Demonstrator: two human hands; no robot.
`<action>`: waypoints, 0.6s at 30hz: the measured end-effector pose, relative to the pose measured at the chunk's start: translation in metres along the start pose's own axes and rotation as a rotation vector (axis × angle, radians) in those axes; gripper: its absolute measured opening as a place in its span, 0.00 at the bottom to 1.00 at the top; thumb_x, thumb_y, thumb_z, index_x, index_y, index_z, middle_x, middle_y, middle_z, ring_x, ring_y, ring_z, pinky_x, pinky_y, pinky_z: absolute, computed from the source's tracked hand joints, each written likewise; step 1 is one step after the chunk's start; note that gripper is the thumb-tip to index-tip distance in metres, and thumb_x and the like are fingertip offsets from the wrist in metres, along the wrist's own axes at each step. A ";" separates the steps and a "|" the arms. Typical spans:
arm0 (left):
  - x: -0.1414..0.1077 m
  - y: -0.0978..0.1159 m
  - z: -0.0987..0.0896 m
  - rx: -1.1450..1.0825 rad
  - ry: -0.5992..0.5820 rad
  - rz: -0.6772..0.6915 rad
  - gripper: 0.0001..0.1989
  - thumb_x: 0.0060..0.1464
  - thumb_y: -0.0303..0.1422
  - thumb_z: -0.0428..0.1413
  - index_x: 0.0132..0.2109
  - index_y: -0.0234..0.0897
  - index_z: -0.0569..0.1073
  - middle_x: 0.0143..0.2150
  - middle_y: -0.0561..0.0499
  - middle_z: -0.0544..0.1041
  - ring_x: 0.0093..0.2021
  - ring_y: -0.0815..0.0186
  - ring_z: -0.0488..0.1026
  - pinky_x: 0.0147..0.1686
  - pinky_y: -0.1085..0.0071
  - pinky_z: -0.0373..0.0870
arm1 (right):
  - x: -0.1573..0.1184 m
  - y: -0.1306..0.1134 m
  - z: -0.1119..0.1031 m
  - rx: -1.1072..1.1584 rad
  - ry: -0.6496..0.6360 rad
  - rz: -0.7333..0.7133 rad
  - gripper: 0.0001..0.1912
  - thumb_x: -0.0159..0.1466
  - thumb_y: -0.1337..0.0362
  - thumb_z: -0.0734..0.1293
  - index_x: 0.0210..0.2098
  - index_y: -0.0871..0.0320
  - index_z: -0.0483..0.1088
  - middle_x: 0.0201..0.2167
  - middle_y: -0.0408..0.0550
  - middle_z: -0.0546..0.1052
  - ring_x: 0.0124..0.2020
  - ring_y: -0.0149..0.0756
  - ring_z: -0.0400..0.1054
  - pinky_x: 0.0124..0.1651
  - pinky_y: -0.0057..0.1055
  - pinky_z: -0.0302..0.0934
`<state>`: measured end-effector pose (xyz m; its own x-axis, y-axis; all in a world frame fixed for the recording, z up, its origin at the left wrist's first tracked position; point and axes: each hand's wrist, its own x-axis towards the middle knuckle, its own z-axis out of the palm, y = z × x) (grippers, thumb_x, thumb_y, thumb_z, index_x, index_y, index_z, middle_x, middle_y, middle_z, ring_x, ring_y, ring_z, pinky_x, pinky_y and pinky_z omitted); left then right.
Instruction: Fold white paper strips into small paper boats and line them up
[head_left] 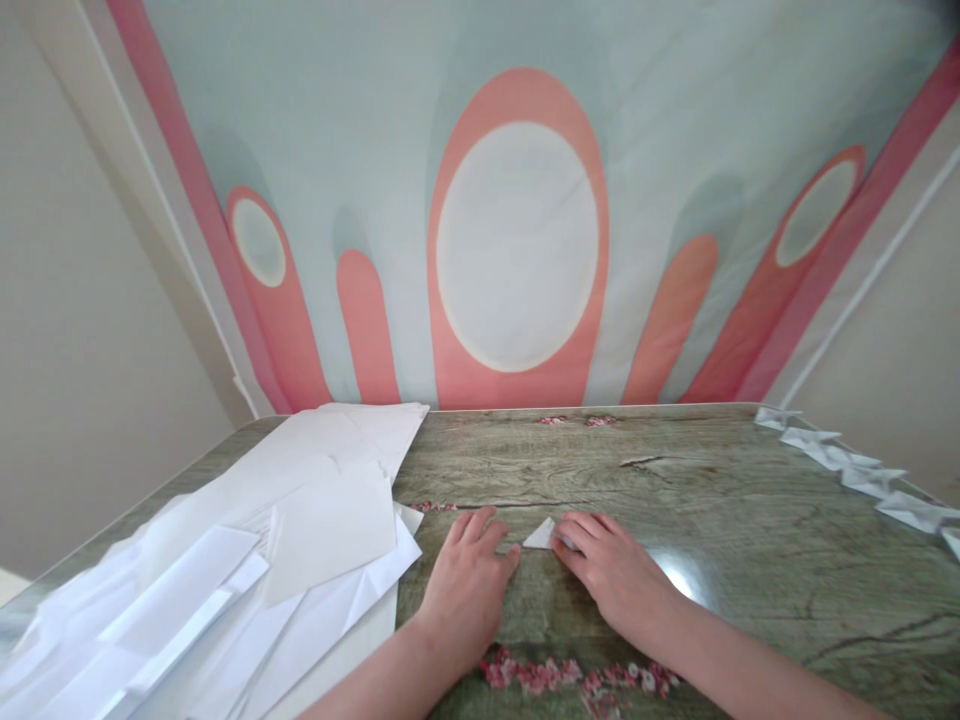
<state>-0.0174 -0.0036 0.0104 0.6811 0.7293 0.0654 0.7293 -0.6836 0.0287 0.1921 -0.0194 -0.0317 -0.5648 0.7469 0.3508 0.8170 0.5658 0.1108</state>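
Note:
A small folded piece of white paper [538,535] lies on the table, its pointed end showing to the left. My right hand [600,555] has its fingers closed on the paper's right part and hides that side. Just left of the paper, my left hand [472,570] rests on the tabletop with its fingers stretched out. A narrow gap separates its thumb from the paper, and it holds nothing.
Loose white sheets [330,530] are heaped on the left side of the wood-patterned table [720,500]. Several folded white paper pieces [870,480] form a row along the right edge. Behind the table hangs a patterned backdrop [517,240].

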 end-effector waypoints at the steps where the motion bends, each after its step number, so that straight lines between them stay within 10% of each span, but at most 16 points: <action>1: 0.000 0.000 0.000 -0.004 0.008 0.005 0.15 0.52 0.27 0.52 0.48 0.40 0.73 0.48 0.46 0.69 0.57 0.54 0.56 0.56 0.56 0.50 | -0.001 0.001 0.001 0.001 0.003 0.000 0.09 0.62 0.70 0.62 0.42 0.60 0.70 0.39 0.50 0.72 0.46 0.40 0.61 0.44 0.35 0.56; 18: 0.004 0.010 0.011 -0.063 0.030 0.032 0.19 0.54 0.24 0.47 0.53 0.39 0.66 0.50 0.46 0.67 0.54 0.58 0.58 0.56 0.60 0.52 | -0.006 0.004 0.007 0.048 0.038 0.014 0.12 0.61 0.70 0.64 0.44 0.60 0.70 0.43 0.51 0.72 0.47 0.40 0.61 0.45 0.35 0.58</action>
<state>-0.0067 -0.0068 0.0002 0.7013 0.7063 0.0968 0.7007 -0.7079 0.0891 0.1976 -0.0191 -0.0394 -0.5477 0.7416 0.3874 0.8180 0.5720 0.0614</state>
